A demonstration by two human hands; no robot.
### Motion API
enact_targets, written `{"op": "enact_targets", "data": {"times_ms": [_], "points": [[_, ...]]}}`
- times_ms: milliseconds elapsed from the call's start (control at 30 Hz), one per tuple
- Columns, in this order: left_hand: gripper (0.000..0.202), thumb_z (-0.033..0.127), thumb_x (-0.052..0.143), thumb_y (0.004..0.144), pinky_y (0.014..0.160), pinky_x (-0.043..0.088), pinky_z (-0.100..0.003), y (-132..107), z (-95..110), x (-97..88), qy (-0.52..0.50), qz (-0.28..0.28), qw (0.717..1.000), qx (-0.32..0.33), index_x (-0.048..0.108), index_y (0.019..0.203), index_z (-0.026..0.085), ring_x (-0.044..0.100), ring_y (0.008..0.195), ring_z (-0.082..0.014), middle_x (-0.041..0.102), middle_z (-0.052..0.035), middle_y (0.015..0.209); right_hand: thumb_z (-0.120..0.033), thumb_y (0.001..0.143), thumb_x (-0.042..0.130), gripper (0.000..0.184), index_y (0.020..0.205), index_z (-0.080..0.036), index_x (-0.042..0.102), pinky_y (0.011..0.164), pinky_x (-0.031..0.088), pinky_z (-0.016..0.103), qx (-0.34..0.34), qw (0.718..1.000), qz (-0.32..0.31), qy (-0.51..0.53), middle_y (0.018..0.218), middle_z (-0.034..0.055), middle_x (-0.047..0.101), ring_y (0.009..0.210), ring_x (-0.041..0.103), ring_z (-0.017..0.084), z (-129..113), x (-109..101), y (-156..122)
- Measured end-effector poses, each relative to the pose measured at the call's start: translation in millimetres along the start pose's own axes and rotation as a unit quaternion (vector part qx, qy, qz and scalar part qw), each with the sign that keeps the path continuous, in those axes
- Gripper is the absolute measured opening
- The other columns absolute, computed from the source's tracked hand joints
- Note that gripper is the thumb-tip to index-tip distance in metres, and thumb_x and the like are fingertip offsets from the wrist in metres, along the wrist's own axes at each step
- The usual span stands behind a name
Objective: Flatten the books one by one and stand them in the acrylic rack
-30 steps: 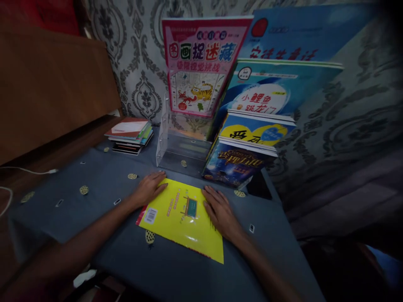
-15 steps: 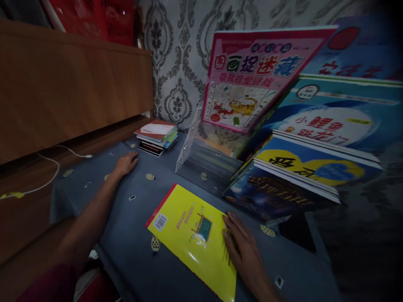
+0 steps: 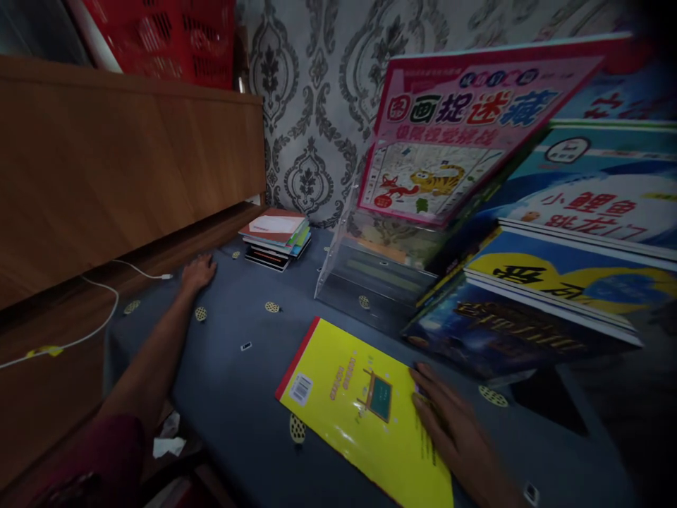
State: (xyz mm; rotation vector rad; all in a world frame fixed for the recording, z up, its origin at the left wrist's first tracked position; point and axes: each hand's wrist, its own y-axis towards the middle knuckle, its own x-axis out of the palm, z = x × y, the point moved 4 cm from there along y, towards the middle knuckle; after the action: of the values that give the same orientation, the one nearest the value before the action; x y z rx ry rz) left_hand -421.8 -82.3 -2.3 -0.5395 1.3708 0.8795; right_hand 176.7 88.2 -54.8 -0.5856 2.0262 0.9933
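Note:
A yellow book (image 3: pixel 364 409) with a red spine strip lies flat on the grey-blue tablecloth (image 3: pixel 227 395). Its upturned side carries a barcode and a small chalkboard picture. Over the book's right edge rests my right hand (image 3: pixel 460 430), its fingers stretched out and touching the cover. My left hand (image 3: pixel 198 271) lies flat near the far left edge of the cloth, fingers extended, with nothing visible in it. A short stack of small books (image 3: pixel 276 236) sits to the right of my left hand, apart from it.
A clear acrylic rack (image 3: pixel 370 282) stands behind the yellow book, with a pink picture book (image 3: pixel 449 134) and several others to the right. A wooden cabinet (image 3: pixel 132 162) bearing a red basket (image 3: pixel 169 42) flanks the left. A white cable (image 3: pixel 100 331) runs beside the table.
The view has shifted, so most things appear farther right. My left hand has slid left, away from the small book stack. My right hand stays on the yellow book's edge.

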Motion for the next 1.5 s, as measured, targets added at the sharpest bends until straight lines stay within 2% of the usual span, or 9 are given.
{"op": "enact_targets", "data": {"times_ms": [133,333,567,667,767,933,1033,1233,1500], "points": [[0.049,0.031,0.035,0.099,0.112,0.039,-0.058,4,10,0.4,0.005,0.020,0.999,0.035,0.056,0.137,0.011,0.048,0.139,-0.0382,0.050,-0.0237,0.151,-0.055,0.100,0.042,0.050,0.126,-0.021,0.069,0.101,0.058,0.052,0.001,1.000,0.018,-0.012,0.135,0.0144,0.068,0.123,0.066,0.032,-1,0,3],[0.042,0.036,0.038,0.102,0.113,0.041,-0.037,27,26,5.5,-0.008,-0.008,0.992,0.129,0.060,0.131,0.015,0.055,0.133,-0.0255,0.060,-0.0126,0.144,-0.059,0.096,0.045,0.050,0.123,-0.026,0.071,0.100,0.058,0.053,0.017,0.999,0.036,-0.013,0.131,0.0127,0.071,0.119,0.068,0.034,3,1,2],[0.043,0.033,0.035,0.103,0.108,0.045,-0.049,30,28,-6.5,-0.023,0.001,0.995,0.096,0.062,0.123,0.007,0.060,0.124,-0.0331,0.064,-0.0203,0.132,-0.053,0.100,0.043,0.049,0.128,-0.023,0.069,0.105,0.056,0.051,0.040,0.999,0.013,-0.017,0.138,0.0128,0.067,0.127,0.064,0.031,-13,-4,4],[0.042,0.035,0.032,0.103,0.106,0.046,-0.052,0,51,-11.8,-0.035,0.013,0.992,0.121,0.064,0.121,0.014,0.059,0.123,-0.0354,0.065,-0.0186,0.127,-0.047,0.101,0.044,0.048,0.132,-0.019,0.066,0.109,0.052,0.052,0.035,0.999,-0.019,-0.012,0.142,0.0148,0.063,0.132,0.060,0.031,-21,-7,6],[0.040,0.031,0.034,0.102,0.105,0.049,-0.050,-57,100,-12.4,-0.072,-0.005,0.966,0.249,0.065,0.120,0.013,0.062,0.118,-0.0330,0.068,-0.0153,0.122,-0.042,0.102,0.044,0.046,0.136,-0.018,0.064,0.111,0.049,0.052,0.039,0.999,-0.033,-0.014,0.146,0.0153,0.060,0.136,0.056,0.030,-23,-8,5],[0.033,0.036,0.046,0.101,0.108,0.048,-0.039,-184,199,-0.9,-0.122,-0.071,0.876,0.462,0.065,0.125,0.024,0.063,0.120,-0.0232,0.070,-0.0057,0.128,-0.038,0.102,0.042,0.043,0.131,-0.018,0.067,0.112,0.046,0.057,0.023,0.998,-0.023,-0.061,0.144,0.0159,0.062,0.137,0.055,0.032,-36,-10,8],[0.037,0.032,0.041,0.104,0.117,0.039,-0.044,-240,243,4.0,-0.133,-0.067,0.797,0.586,0.059,0.134,0.020,0.054,0.136,-0.0240,0.063,-0.0115,0.141,-0.031,0.102,0.041,0.040,0.132,-0.020,0.066,0.114,0.044,0.056,-0.008,0.997,-0.035,-0.071,0.143,0.0139,0.062,0.138,0.054,0.030,-61,-7,18],[0.042,0.033,0.032,0.107,0.118,0.036,-0.047,-256,266,12.8,-0.093,-0.058,0.793,0.600,0.052,0.142,0.019,0.048,0.142,-0.0245,0.057,-0.0131,0.148,-0.020,0.100,0.037,0.055,0.155,-0.019,0.041,0.118,0.041,0.051,-0.043,0.993,-0.108,-0.032,0.149,0.0133,0.057,0.143,0.049,0.025,-106,16,39],[0.047,0.037,0.032,0.107,0.117,0.038,-0.049,-249,255,14.0,-0.083,-0.035,0.815,0.573,0.055,0.143,0.016,0.047,0.144,-0.0281,0.055,-0.0137,0.150,-0.031,0.104,0.037,0.051,0.152,-0.017,0.045,0.121,0.035,0.056,0.029,0.993,-0.102,-0.051,0.149,0.0154,0.057,0.143,0.049,0.027,-78,1,16]]}}
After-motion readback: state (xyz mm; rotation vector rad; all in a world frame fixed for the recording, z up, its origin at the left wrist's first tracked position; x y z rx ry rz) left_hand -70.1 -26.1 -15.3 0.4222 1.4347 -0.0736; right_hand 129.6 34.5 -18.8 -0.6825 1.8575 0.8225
